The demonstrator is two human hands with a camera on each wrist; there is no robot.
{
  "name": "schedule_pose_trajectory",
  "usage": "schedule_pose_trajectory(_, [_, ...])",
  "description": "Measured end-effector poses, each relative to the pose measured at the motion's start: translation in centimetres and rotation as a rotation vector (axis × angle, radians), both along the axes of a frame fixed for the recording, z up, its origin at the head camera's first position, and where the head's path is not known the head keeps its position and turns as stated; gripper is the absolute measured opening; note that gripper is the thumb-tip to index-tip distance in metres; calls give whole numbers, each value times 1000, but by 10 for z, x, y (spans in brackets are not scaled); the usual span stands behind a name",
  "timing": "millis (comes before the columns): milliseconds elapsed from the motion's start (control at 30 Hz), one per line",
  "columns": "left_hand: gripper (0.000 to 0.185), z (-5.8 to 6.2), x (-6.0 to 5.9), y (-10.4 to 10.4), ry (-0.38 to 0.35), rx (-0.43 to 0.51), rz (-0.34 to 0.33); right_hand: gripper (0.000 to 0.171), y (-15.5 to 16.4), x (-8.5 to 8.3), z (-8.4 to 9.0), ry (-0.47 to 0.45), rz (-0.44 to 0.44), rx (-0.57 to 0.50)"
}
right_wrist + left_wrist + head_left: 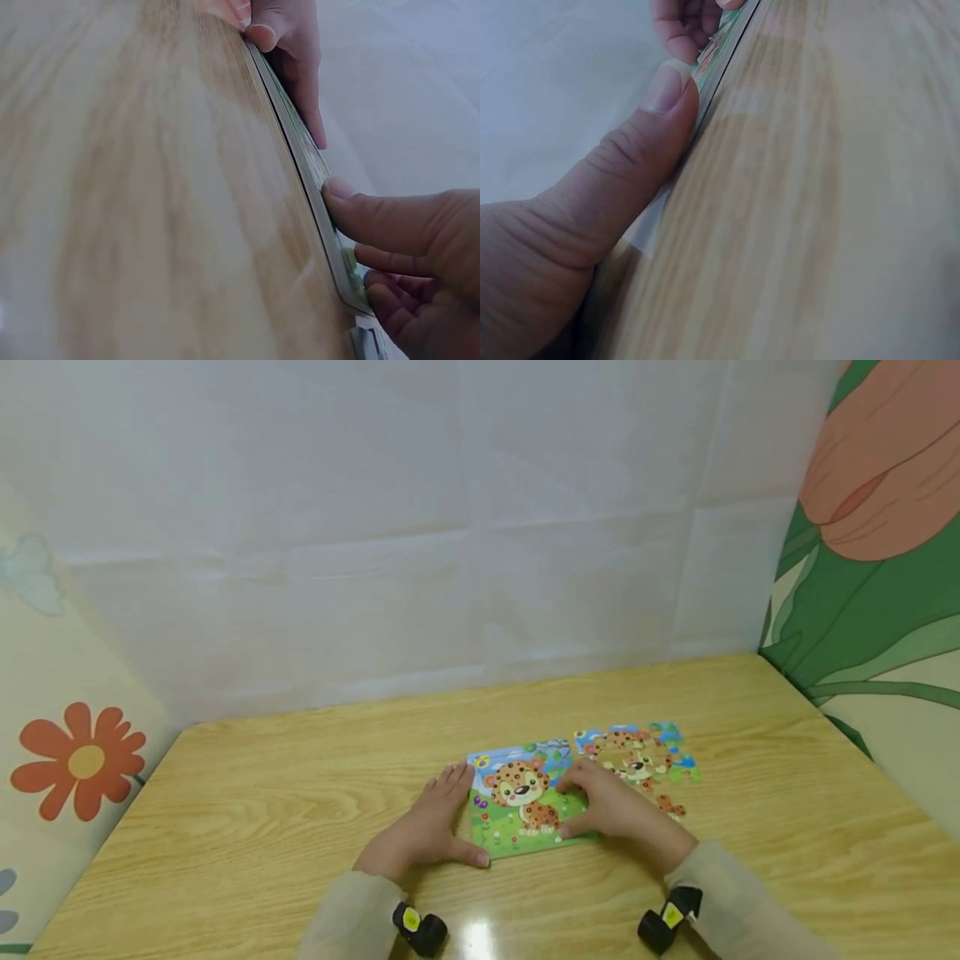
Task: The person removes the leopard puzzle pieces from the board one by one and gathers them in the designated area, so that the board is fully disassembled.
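Note:
A picture board with a spotted leopard cub on grass lies flat on the table. My left hand rests along its left edge, fingers straight, the thumb at the near left corner. My right hand touches the board's right part, thumb and fingers spread apart and bent. In the right wrist view the right thumb lies on the board's surface near its edge. A small green bit shows beside the fingers; whether it is loose is unclear. Partly joined puzzle pieces with a similar cub lie right of the board.
A brown spotted puzzle piece lies beside the right forearm. The wooden table reaches back to a white cloth. Flower-painted panels stand at both sides.

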State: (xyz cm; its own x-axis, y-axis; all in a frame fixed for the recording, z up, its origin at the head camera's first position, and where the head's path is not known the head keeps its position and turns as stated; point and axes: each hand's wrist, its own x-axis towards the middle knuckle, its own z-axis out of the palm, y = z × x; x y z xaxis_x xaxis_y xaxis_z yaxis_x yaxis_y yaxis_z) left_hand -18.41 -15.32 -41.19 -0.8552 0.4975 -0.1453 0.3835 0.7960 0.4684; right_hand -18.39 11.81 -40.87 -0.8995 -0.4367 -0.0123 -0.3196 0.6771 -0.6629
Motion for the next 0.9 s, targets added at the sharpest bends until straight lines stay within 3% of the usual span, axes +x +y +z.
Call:
schedule_pose_trajectory(233, [126,1,0,0,-13,12,6,44,-4,-5,4,-4,23,22])
schedule_pose_trajectory(433, [126,1,0,0,-13,7,8,43,-8,-5,9,-43,-12,44])
schedule_pose_trajectory(900, [127,0,-1,0,-1,4,0,48,-12,1,11,-101,-60,-36])
